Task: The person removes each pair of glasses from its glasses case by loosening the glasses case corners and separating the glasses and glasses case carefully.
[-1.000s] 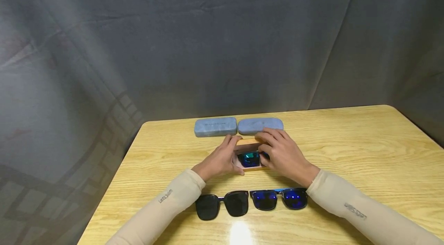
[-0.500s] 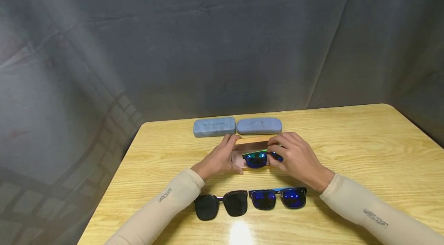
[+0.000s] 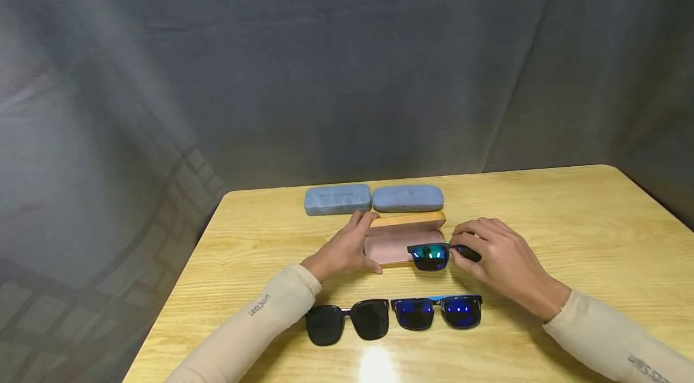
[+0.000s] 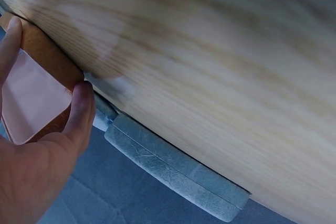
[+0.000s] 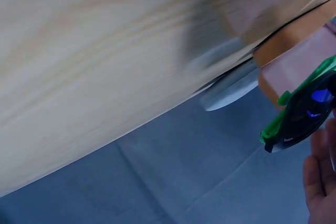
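Observation:
My left hand (image 3: 347, 249) grips the left end of an open orange glasses case (image 3: 406, 226) with a pale pink lining. In the left wrist view, fingers hold the lid edge and the rim of the case (image 4: 47, 59). My right hand (image 3: 496, 253) pinches a pair of sunglasses (image 3: 430, 257) near the bridge. They have blue-green mirrored lenses, and green temples (image 5: 275, 124) show in the right wrist view. The sunglasses overlap the front right corner of the case in the head view; the fingers hide part of the frame.
Two closed cases, one grey-blue (image 3: 337, 199) and one lavender-blue (image 3: 408, 197), lie side by side behind the orange case. Nearer the front lie black sunglasses (image 3: 347, 321) and blue-lensed sunglasses (image 3: 437, 312) on the wooden table (image 3: 569, 226). A grey curtain (image 3: 347, 70) hangs behind.
My right hand has drawn the sunglasses out of the orange case and moved them to the right, uncovering the pink lining. The left hand stays on the case.

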`<control>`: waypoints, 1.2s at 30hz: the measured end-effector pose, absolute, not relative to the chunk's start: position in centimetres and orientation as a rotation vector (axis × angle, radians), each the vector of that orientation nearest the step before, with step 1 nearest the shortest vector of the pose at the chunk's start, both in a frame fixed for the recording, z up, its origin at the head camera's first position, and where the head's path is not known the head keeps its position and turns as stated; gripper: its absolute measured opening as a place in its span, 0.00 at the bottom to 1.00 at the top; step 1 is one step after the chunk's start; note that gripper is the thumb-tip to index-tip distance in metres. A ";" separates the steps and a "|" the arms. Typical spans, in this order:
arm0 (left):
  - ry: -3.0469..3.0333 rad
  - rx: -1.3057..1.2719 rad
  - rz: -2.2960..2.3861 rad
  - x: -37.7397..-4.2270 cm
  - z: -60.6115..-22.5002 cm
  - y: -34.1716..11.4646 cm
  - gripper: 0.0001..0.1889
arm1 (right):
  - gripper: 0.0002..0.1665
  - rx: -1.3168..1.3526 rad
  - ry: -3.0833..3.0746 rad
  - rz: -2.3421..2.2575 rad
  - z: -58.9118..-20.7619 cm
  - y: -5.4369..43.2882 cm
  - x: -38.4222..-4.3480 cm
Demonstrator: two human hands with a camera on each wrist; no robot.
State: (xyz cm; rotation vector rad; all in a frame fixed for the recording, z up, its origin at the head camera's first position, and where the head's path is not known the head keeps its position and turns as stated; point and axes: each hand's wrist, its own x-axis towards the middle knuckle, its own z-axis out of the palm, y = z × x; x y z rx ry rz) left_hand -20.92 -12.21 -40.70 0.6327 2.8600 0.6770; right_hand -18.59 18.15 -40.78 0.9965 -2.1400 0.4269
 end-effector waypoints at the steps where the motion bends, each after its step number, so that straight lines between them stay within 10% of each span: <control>1: 2.854 0.648 0.677 -20.9 -40.7 -12.1 0.54 | 0.31 0.978 -2.149 0.418 -40.9 18.6 -18.3; 36: 2.826 0.719 0.685 -21.3 -40.6 -12.3 0.53 | 0.36 0.841 -2.294 0.345 -42.3 25.8 -15.3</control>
